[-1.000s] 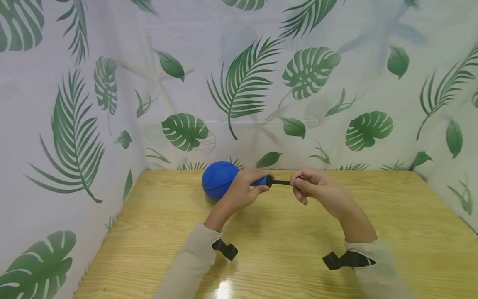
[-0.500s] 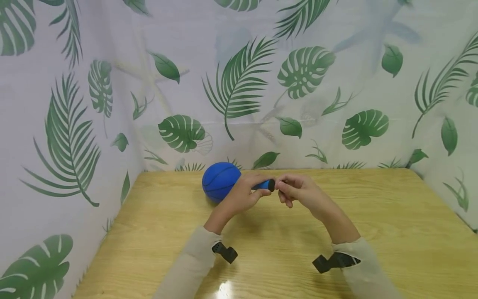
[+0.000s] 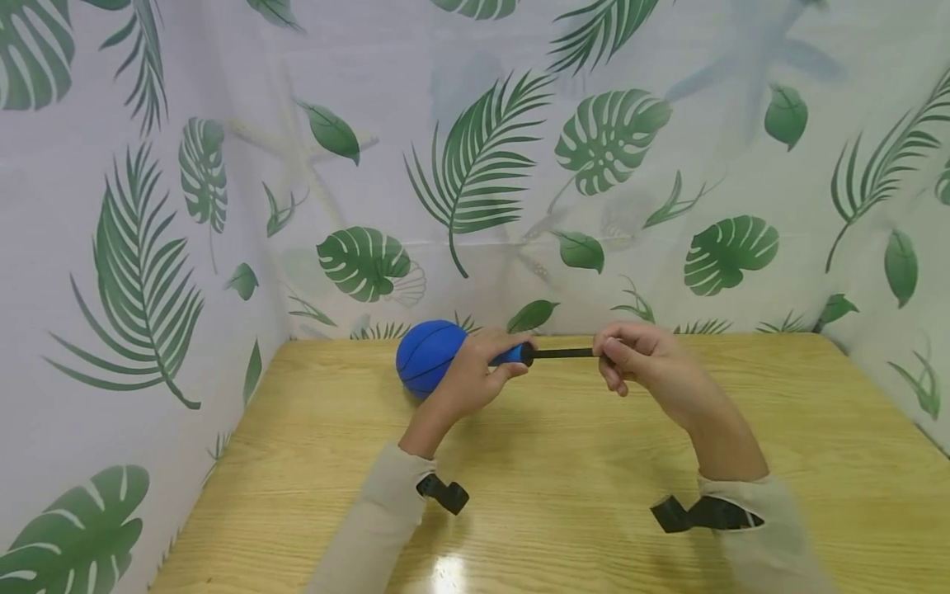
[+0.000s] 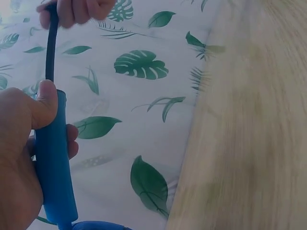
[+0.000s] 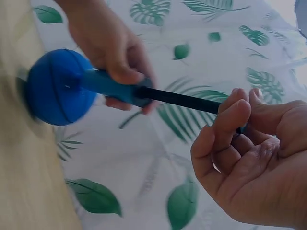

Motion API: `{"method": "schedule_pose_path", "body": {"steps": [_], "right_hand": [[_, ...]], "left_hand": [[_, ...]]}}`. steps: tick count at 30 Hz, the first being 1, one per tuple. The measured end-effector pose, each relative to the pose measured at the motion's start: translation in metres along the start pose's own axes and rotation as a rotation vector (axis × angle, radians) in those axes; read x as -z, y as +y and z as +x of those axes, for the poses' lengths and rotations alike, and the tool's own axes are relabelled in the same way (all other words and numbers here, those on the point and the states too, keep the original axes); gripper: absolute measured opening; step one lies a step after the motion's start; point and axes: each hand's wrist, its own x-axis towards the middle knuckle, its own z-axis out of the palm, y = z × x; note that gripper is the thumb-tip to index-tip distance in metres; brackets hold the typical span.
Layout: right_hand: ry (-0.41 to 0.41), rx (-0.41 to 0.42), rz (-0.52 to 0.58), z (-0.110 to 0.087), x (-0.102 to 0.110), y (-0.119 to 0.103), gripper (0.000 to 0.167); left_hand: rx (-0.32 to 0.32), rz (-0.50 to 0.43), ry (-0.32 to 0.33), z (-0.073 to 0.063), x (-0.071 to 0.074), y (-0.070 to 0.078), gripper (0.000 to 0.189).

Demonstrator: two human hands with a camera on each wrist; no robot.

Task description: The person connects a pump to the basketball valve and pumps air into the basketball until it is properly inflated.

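Observation:
A blue ball [image 3: 429,356] with black seam lines sits on the table near its back edge. The blue barrel of a hand pump [image 4: 53,158] points into the ball's side, and in the right wrist view its narrow end meets the ball. My left hand [image 3: 475,375] grips this barrel with the thumb along it. Out of the barrel's black end cap runs a long black pump rod [image 3: 564,353]. My right hand [image 3: 646,363] pinches the rod's outer end between thumb and fingers, which mostly hide the handle.
The wooden table [image 3: 549,511] stretches in front of both arms. A white leaf-printed cloth [image 3: 490,190] hangs as a wall behind it and along both sides. Black camera straps [image 3: 708,513] sit on both wrists over the light sleeves.
My right hand first moved left, pushing the rod into the barrel, then drew back right, so the rod now shows longer than before. The left hand stays on the barrel.

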Motion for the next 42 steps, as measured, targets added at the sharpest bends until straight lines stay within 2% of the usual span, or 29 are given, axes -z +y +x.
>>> {"method": "schedule_pose_path", "body": {"steps": [3, 6, 11, 13, 17, 22, 25, 29, 35, 42], "right_hand": [[0.002, -0.051, 0.020, 0.009, -0.011, 0.015, 0.022], [0.006, -0.122, 0.047, 0.016, -0.025, 0.029, 0.023], [0.048, -0.192, 0.083, 0.022, -0.041, 0.042, 0.026], [0.051, -0.198, 0.072, 0.023, -0.042, 0.042, 0.028], [0.026, -0.220, 0.020, 0.020, -0.036, 0.036, 0.030], [0.031, -0.189, 0.018, 0.010, -0.019, 0.015, 0.028], [0.064, -0.110, 0.053, 0.001, -0.006, 0.001, 0.027], [0.059, -0.035, 0.097, -0.006, 0.004, -0.008, 0.025], [0.027, -0.036, 0.141, 0.003, -0.010, 0.007, 0.025], [0.032, -0.123, 0.165, 0.020, -0.038, 0.032, 0.025]], "left_hand": [[-0.042, 0.031, 0.014, 0.001, -0.004, 0.001, 0.031], [-0.076, 0.104, 0.012, 0.001, -0.010, 0.002, 0.032], [-0.022, 0.168, -0.025, -0.002, -0.014, 0.003, 0.039], [0.006, 0.160, -0.039, -0.003, -0.013, 0.003, 0.040], [0.006, 0.113, -0.059, -0.003, -0.012, 0.003, 0.040], [-0.004, 0.022, -0.037, -0.002, -0.007, 0.000, 0.033], [0.016, -0.014, -0.004, -0.002, -0.002, -0.002, 0.031], [0.016, -0.013, 0.007, -0.002, 0.001, -0.002, 0.031], [-0.019, -0.019, 0.016, -0.002, -0.003, 0.002, 0.031], [-0.023, -0.080, -0.034, 0.000, -0.011, 0.009, 0.037]]}}
